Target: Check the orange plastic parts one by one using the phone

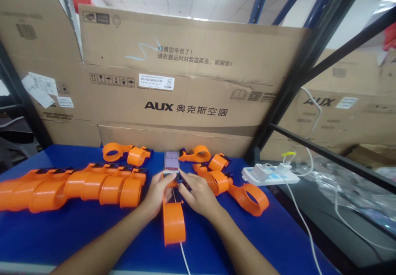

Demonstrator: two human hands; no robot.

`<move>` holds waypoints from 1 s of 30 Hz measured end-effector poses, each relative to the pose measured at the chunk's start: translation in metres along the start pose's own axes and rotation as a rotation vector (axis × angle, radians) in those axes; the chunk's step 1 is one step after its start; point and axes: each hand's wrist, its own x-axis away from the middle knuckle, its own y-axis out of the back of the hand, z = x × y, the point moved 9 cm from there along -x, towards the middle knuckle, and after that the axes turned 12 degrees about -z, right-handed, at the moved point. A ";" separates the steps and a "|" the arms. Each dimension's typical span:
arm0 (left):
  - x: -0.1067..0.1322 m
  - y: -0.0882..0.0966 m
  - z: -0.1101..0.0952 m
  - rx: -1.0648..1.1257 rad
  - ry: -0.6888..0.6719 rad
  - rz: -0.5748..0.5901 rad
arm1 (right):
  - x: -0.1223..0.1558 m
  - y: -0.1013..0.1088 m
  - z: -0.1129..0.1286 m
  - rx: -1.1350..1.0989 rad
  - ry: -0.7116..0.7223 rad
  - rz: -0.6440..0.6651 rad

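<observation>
Orange band (pixel 175 223), held over a blue table (pixel 148 246)

The left hand (pixel 157 193) pinches its dark end (pixel 177 177); bent fingers of the right hand (pixel 198 192) meet it, whether gripping I cannot tell. From there, its loop is at 6 o'clock, phone (pixel 172 159) at 12, loose bands (pixel 218 183) from 1 to 4, white power strip (pixel 258 175) at 3, row of orange bands (pixel 108 190) at 9.

I count one left hand (pixel 157 192), one right hand (pixel 198 192) and one held orange loop (pixel 175 223) on my feed. Far left sit two orange loops (pixel 136 157), and four loops (pixel 217 182) on the right; the near-left loop row (pixel 110 190) overlaps too much to total. One smartphone (pixel 172 159), one power strip (pixel 291 179), two white plugs (pixel 261 172).
</observation>
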 end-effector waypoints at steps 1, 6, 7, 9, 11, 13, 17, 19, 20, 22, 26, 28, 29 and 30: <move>0.000 0.000 0.000 0.005 0.007 0.001 | 0.000 0.000 0.000 0.001 0.001 0.004; 0.000 -0.002 0.001 0.029 0.030 0.008 | 0.000 0.000 0.001 -0.018 -0.004 0.025; 0.000 -0.002 0.001 0.030 0.029 0.013 | 0.000 -0.001 0.001 -0.027 -0.005 0.030; 0.000 -0.002 0.001 0.033 0.031 0.020 | 0.000 -0.001 0.000 -0.036 -0.010 0.035; 0.000 -0.001 0.002 0.035 0.039 0.014 | 0.000 -0.001 -0.001 -0.033 -0.015 0.034; -0.001 -0.001 0.003 0.034 0.042 0.008 | 0.000 -0.001 -0.001 -0.028 -0.015 0.035; -0.001 -0.001 0.005 0.033 0.050 0.002 | -0.001 -0.003 -0.001 -0.043 -0.017 0.051; -0.002 0.000 0.006 0.030 0.057 -0.006 | -0.002 -0.003 -0.001 -0.061 -0.025 0.061; -0.003 0.001 0.006 0.029 0.057 -0.009 | -0.003 -0.002 -0.001 -0.075 -0.032 0.063; -0.002 0.000 0.006 0.035 0.075 0.023 | -0.004 0.002 -0.004 -0.125 -0.077 0.045; 0.007 -0.015 0.008 0.038 0.143 0.188 | -0.004 0.016 -0.018 -0.245 -0.252 -0.069; 0.010 -0.017 0.009 0.034 0.127 0.195 | -0.001 0.015 -0.028 -0.279 -0.351 -0.119; 0.010 -0.016 0.009 0.033 0.113 0.175 | 0.001 0.013 -0.035 -0.306 -0.417 -0.149; 0.009 -0.015 0.010 0.030 0.105 0.150 | 0.004 0.009 -0.042 -0.350 -0.495 -0.180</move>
